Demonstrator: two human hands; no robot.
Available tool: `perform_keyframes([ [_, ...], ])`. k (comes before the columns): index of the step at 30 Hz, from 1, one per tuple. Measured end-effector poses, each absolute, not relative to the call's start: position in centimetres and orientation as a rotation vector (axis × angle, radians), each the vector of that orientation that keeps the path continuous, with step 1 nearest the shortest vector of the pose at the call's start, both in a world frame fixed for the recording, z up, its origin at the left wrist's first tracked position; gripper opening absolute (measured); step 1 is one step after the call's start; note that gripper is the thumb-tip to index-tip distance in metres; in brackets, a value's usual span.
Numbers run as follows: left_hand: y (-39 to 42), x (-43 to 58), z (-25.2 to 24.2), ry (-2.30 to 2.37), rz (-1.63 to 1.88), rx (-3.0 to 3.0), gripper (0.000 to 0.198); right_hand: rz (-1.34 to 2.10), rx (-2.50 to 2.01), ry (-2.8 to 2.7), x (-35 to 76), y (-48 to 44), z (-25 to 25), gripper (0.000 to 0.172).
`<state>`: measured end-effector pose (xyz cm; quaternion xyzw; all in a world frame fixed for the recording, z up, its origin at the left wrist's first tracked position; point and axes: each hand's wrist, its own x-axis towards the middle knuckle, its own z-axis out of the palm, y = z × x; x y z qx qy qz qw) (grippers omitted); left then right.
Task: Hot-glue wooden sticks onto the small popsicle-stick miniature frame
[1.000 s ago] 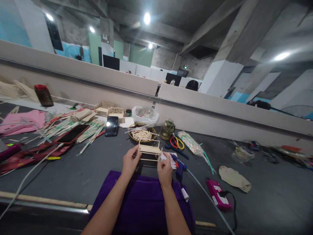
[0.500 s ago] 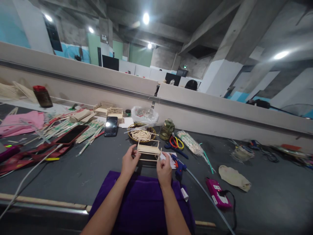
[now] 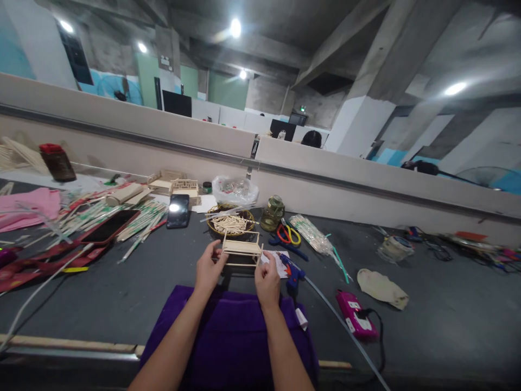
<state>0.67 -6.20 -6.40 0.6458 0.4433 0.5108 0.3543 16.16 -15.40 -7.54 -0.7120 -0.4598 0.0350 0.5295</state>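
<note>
Between my two hands is a small wooden stick frame [image 3: 242, 247] with a flat pale panel across its middle, like a miniature piece of furniture. My left hand [image 3: 209, 267] pinches its left end, and my right hand [image 3: 267, 279] grips the right end. Just beyond the frame sits a basket [image 3: 209, 222] of short wooden sticks [image 3: 232, 222]. A blue glue gun [image 3: 293, 274] lies to the right of my right hand, beside a white paper [image 3: 281, 267]. Below my hands is a purple cloth [image 3: 228, 336] at the table edge.
Scissors [image 3: 293, 235], a green glass jar [image 3: 272, 213] and a bag of sticks [image 3: 311, 233] stand right of the basket. A magenta power strip [image 3: 355, 315] and cord lie at right. Phones [image 3: 178, 210], stick bundles [image 3: 140, 222] and small wooden models [image 3: 184, 187] are at left.
The whole view has shifted slightly, so things appear a little further left. Both hands keep their hold on the stick frame, with no clear change in its position between them.
</note>
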Motion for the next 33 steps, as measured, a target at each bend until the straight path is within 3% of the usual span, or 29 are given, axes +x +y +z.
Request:
perform_keyframes([
  [16, -6.12, 0.76, -6.21, 1.198, 1.304, 1.736, 0.050, 0.077, -1.731, -1.071, 16.13, -15.45, -7.23, 0.034],
  [33, -6.22, 0.92, -6.20, 1.215, 1.282, 1.748, 0.050, 0.115, -1.744, -1.062, 16.06, -15.65, -6.84, 0.035],
])
